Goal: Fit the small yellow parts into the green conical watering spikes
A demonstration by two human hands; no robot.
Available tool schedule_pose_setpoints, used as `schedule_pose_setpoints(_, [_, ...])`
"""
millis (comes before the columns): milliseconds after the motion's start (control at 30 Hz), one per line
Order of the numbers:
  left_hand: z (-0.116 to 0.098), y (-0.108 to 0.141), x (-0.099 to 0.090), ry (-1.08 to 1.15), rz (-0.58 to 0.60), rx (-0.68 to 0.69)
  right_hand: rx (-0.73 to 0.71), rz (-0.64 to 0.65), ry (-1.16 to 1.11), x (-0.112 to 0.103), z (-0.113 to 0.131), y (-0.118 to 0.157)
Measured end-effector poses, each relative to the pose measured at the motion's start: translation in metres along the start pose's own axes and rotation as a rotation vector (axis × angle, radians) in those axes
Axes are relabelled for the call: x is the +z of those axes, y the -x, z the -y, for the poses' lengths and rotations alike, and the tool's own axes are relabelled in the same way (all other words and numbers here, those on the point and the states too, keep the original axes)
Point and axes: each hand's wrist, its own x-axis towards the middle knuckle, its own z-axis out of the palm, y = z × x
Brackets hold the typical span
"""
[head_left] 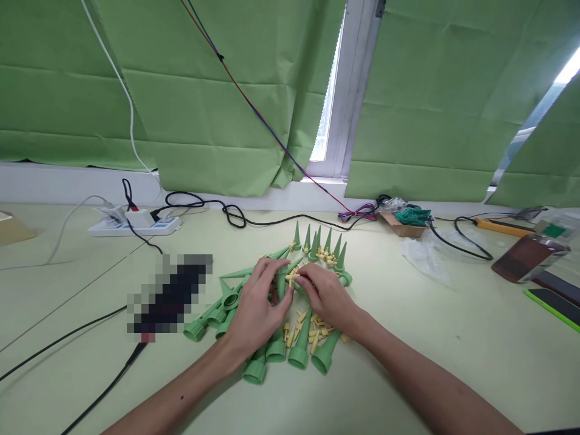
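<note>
Green plastic cones with wide collars lie in a pile on the table, among them one cone (301, 344) near the front. Small yellow plastic pieces (317, 331) are scattered between them. My left hand (260, 302) is over the pile, its fingers wrapped round a green cone (281, 279). Beside it, my right hand (324, 293) pinches a small yellow piece (292, 278) close to that cone and to my left fingertips. Behind the hands, several green cones (341, 258) stand upright with points up, more yellow pieces (324, 255) around their bases.
A white power strip (136, 226) and black cables lie at the back left, with a blurred dark object (172, 296) nearer. To the right are a small cardboard box (401, 225), clear plastic bags (423, 260), a brown bottle (528, 258) and a green-edged phone (555, 305).
</note>
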Motion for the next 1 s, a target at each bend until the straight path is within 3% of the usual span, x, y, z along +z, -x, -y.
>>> schedule_pose_setpoints(300, [0.0003,0.0007,-0.0005,-0.010,-0.010,-0.004,0.031,-0.008,-0.007,-0.0009,0.0020,-0.0005])
schedule_pose_setpoints(633, [0.0007,-0.0002,-0.0013,-0.017,-0.019,-0.013,-0.057,-0.046,-0.047,0.0019,-0.0016,0.0009])
schedule_pose_setpoints(1000, [0.0000,0.0034,-0.0002,-0.005,0.004,-0.013,-0.002,-0.005,0.002,0.0012,-0.0016,0.0006])
